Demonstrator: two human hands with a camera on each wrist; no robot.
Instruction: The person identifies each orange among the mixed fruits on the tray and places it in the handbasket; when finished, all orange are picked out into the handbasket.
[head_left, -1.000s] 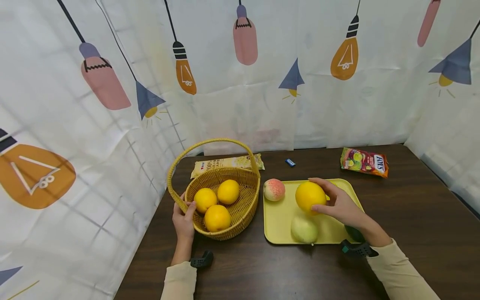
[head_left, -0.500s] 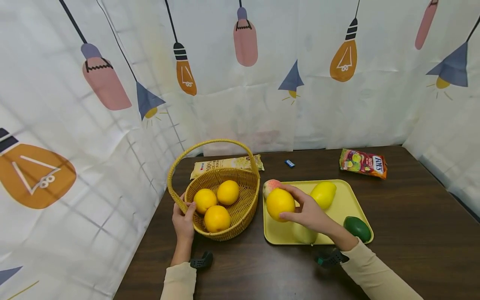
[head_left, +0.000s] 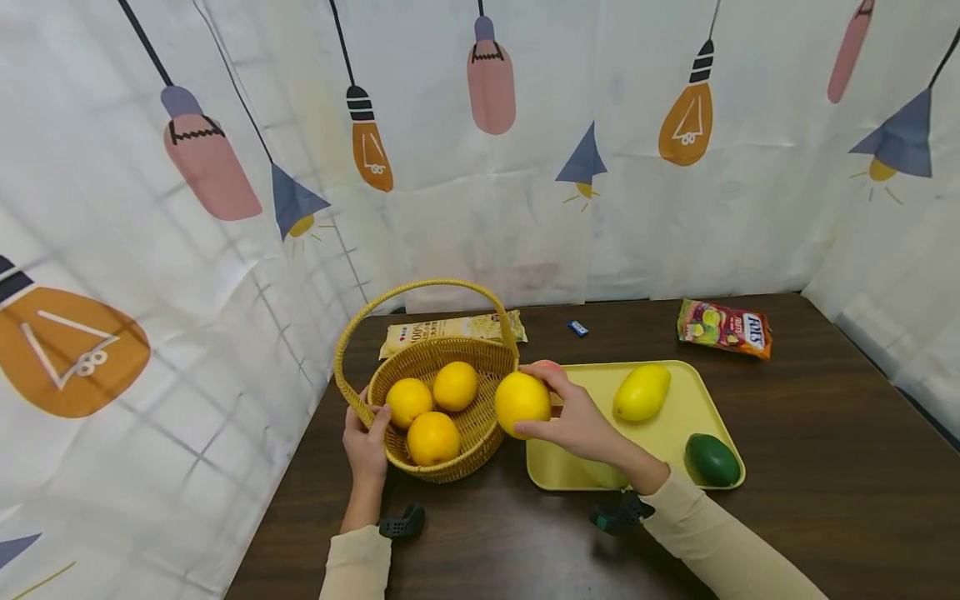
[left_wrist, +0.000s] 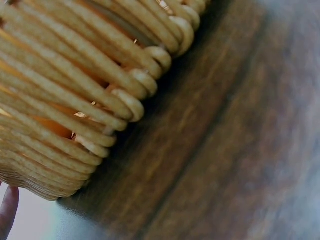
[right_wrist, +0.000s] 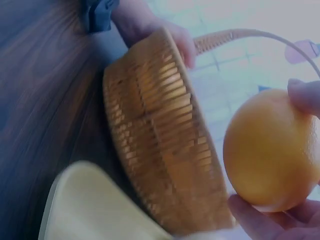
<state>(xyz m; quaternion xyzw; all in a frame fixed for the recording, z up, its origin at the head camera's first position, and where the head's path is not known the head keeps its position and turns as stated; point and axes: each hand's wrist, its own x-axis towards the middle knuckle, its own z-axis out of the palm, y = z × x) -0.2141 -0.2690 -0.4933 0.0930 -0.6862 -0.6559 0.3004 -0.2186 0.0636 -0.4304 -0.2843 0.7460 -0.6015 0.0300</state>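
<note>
My right hand (head_left: 585,425) pinches an orange (head_left: 522,405) between thumb and fingers, at the right side of the wicker basket (head_left: 444,473). In the right wrist view the held orange (right_wrist: 272,150) appears beside the basket's rim, above the table. Three more oranges (head_left: 434,438) lie inside the basket at its left. My left hand (head_left: 367,454) grips the basket's left side near the foot of its arched handle (head_left: 420,284), thumb over the rim. The left wrist view shows the basket's woven wall (left_wrist: 60,90) close up.
A yellow tray (head_left: 600,382) right of the basket bears a yellow fruit (head_left: 642,392), a dark green avocado (head_left: 712,460), a mostly hidden peach and a pale green fruit behind my right arm. Behind lie a yellow snack packet (head_left: 442,327), a small blue wrapper (head_left: 577,327) and a candy bag (head_left: 723,328).
My right hand has carried the orange leftward from over the tray to the basket's right rim, uncovering the yellow fruit and avocado. My left hand stays on the basket.
</note>
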